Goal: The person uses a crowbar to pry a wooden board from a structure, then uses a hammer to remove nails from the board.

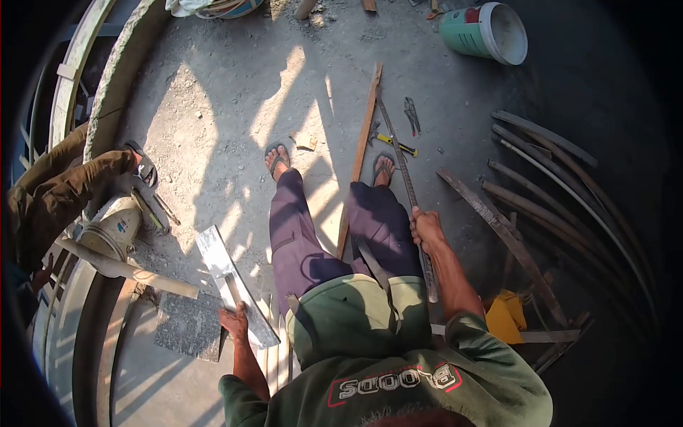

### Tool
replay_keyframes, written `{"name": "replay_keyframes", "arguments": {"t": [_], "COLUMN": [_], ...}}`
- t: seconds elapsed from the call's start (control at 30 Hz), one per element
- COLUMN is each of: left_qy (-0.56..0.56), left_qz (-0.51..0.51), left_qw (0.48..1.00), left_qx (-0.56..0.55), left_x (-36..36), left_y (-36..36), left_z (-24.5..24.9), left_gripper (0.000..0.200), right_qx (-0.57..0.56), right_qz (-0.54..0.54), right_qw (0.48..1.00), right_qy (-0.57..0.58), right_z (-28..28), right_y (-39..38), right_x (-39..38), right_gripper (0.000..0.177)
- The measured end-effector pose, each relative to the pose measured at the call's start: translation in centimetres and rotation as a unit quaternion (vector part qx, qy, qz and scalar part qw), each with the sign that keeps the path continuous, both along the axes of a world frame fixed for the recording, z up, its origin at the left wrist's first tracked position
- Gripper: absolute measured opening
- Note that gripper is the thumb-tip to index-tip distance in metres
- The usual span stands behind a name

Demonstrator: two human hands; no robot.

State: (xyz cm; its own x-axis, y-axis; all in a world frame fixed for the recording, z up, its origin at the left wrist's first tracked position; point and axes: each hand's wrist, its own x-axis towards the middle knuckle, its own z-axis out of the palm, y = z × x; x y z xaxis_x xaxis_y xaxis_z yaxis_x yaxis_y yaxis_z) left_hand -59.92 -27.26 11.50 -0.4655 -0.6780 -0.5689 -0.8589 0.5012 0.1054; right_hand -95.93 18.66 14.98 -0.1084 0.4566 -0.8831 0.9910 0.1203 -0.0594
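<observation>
A: From where does the view look?

B: From the person's head, high above the body. It faces almost straight down and a little forward. The chest (pixel 356 320) and legs (pixel 295 228) fill the lower middle, and the feet (pixel 277 160) point to the top edge.

A: How near is it?

B: Near to the left hand (pixel 235 320) and the right hand (pixel 425 228). The floor (pixel 235 92) is farther, and the bucket (pixel 487 32) at the top edge is well away.

A: And the borders?

B: The lens is very wide: the corners are dark, and a co-worker's sleeve (pixel 57 192) shows at the left edge.
</observation>
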Motion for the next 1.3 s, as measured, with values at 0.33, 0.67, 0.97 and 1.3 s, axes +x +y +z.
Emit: {"name": "replay_keyframes", "arguments": {"t": [0.33,0.67,0.97,1.3], "left_qy": [-0.02,0.0,-0.038,-0.006], "left_qz": [-0.005,-0.076,-0.012,-0.063], "left_qw": [1.0,0.997,0.998,0.998], "left_qx": [0.007,0.032,0.042,0.008], "left_x": [2.5,-0.2,-0.2,0.8], "left_y": [-8.1,-6.5,-6.4,-7.2], "left_z": [-1.8,-2.0,-2.0,-1.2], "left_gripper": [0.049,0.046,0.061,0.055], "right_qx": [0.058,0.057,0.056,0.056], "right_qz": [0.061,0.083,0.144,0.113], "right_qw": [0.996,0.995,0.987,0.991], "right_qy": [0.0,-0.012,-0.033,-0.034], "right_z": [-0.4,0.9,1.1,1.7], "right_y": [-2.7,-2.8,-2.5,-2.7], "right_x": [-2.4,-6.3,-8.9,-8.5], "right_gripper": [0.032,0.037,0.042,0.041]}}
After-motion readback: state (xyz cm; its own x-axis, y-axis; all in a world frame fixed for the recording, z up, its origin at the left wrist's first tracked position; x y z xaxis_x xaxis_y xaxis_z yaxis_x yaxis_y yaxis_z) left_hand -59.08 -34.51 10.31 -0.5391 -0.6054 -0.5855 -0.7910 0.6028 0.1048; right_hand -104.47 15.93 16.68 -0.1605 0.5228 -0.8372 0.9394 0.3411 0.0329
